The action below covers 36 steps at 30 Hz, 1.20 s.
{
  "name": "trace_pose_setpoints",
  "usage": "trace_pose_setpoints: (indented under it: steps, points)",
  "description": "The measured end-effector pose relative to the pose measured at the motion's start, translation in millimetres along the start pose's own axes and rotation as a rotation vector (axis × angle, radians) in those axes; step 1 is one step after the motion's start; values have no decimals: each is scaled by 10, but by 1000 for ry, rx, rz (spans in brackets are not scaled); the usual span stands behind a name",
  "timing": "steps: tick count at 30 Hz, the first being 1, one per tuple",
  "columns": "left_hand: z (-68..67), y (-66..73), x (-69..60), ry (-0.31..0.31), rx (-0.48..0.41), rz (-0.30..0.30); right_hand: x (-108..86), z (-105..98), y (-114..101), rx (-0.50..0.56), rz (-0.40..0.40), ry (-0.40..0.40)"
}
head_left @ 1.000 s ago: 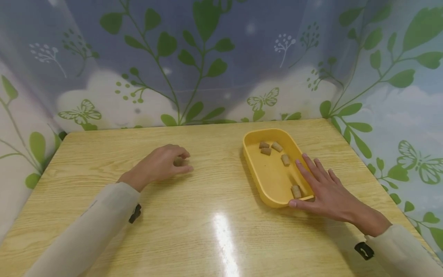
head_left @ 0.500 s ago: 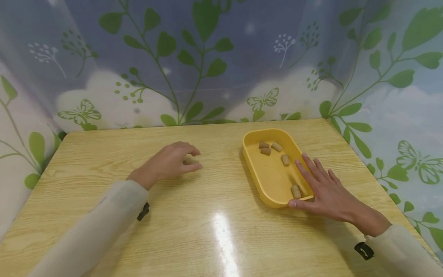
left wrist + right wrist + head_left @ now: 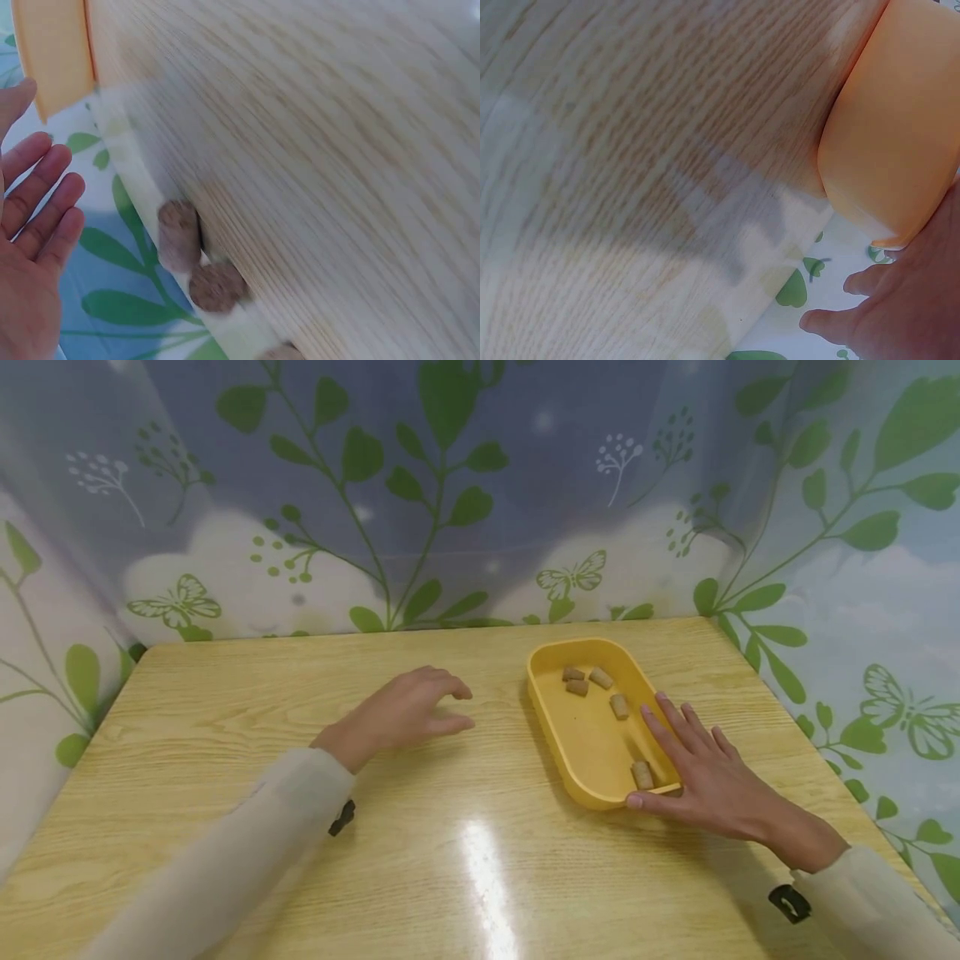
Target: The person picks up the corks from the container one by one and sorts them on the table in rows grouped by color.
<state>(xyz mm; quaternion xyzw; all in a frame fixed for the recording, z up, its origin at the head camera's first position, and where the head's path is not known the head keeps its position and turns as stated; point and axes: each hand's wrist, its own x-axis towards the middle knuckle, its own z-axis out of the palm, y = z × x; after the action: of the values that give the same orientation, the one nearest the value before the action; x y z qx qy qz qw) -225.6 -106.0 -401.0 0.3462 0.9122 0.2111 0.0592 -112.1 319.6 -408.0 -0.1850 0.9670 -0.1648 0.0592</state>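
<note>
My left hand (image 3: 397,708) is held over the table to the left of a yellow tray (image 3: 573,768), thumb and fingers apart. The left wrist view has its fingers (image 3: 41,195) loosely extended with nothing seen between them. Beyond the palm a cork (image 3: 178,236) and a second cork (image 3: 217,286) rest on the tabletop, with part of another cork (image 3: 281,352) at the bottom edge; the head view hides them. Several short brown corks (image 3: 618,707) lie inside the tray. My right hand (image 3: 708,785) rests spread on the tray's near right corner, thumb at the rim.
Underneath is a pale wood-grain table (image 3: 450,877) with a bright light reflection. Leaf-patterned curtain (image 3: 480,527) encloses its back and sides. The tray's outer wall (image 3: 900,120) fills the right wrist view's upper right.
My left hand has moved right toward the tray. A cork seen between its thumb and fingers a second ago is out of sight in the head view. The right hand and tray have stayed put.
</note>
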Motion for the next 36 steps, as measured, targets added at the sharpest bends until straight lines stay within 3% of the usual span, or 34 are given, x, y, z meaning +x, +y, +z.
trace_pose_setpoints:
  steps: [14, 23, 36]
  points:
    - [184, 420, 237, 3, -74, 64, 10, 2, -8, -6, -5, 5]
    - [321, 653, 408, 37, -58, 173, 9, 10, -4, -12, -9, 10]
    - [364, 921, 576, 53, -29, 240, 6, 5, -12, -11, -2, 11]
